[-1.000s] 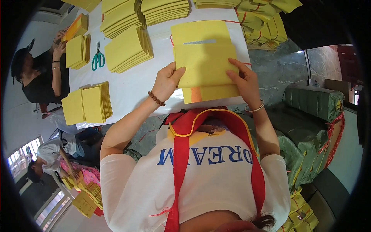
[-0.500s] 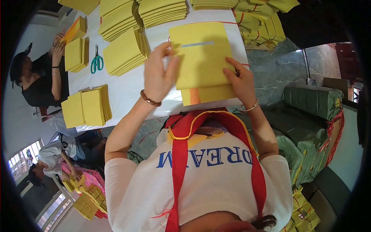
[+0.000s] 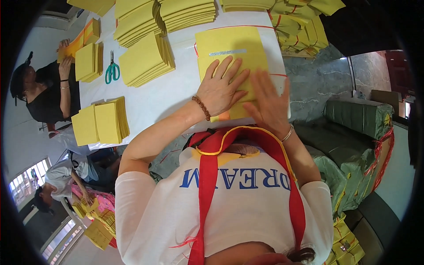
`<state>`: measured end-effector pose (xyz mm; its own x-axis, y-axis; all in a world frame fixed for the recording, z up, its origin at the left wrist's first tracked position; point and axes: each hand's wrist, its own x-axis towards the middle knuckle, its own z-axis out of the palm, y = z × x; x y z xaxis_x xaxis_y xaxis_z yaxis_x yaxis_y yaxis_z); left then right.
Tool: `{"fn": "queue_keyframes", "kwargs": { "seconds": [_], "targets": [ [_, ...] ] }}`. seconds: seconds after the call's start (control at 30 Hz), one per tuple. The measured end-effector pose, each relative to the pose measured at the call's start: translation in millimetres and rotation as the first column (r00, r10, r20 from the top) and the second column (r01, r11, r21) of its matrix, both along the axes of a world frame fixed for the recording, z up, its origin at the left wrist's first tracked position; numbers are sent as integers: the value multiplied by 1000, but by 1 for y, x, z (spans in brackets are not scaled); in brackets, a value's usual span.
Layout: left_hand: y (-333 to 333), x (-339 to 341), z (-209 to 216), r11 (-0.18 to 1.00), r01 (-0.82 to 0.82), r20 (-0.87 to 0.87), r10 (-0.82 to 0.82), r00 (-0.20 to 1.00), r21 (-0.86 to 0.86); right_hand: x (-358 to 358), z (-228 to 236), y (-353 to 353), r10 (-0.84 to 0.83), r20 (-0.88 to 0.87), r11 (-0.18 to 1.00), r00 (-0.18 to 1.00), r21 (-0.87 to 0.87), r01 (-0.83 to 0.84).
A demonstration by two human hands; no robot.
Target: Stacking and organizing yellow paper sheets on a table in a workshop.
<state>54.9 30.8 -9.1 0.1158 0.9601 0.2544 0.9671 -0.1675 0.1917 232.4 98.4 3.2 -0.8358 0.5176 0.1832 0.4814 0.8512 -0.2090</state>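
Left hand (image 3: pixel 219 92), fingers spread, on yellow paper (image 3: pixel 229 39) lying lengthwise near-to-far; right hand (image 3: pixel 270 106), wide, blurred, at its right edge.

The yellow sheets (image 3: pixel 229 39) look like matt paper, the tabletop (image 3: pixel 154 101) smooth and slightly glossy, the scissor handles (image 3: pixel 112 66) plastic.

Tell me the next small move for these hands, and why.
Perhaps settle the right hand flat on the yellow paper: the left hand lies spread across it, while the right is blurred, fingers apart, over its right side.
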Motion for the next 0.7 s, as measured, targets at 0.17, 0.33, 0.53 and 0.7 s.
{"fn": "queue_keyframes", "kwargs": {
  "seconds": [0.17,0.33,0.53,0.7],
  "targets": [
    [-9,-5,6,996,87,154,-81,985,-29,3,-20,-5,-18,72,994,997,-110,26],
    [-4,22,-2,995,-29,-258,52,965,92,22,0,36,-208,-292,593,934,-797,-118],
    [-6,-24,26,971,140,-81,-126,989,192,11,15,28,-592,-530,571,607,-807,-148],
    [-53,-135,68,842,-58,-177,180,968,537,21,-2,29,-634,-486,555,601,-827,-84]
  ]
}}
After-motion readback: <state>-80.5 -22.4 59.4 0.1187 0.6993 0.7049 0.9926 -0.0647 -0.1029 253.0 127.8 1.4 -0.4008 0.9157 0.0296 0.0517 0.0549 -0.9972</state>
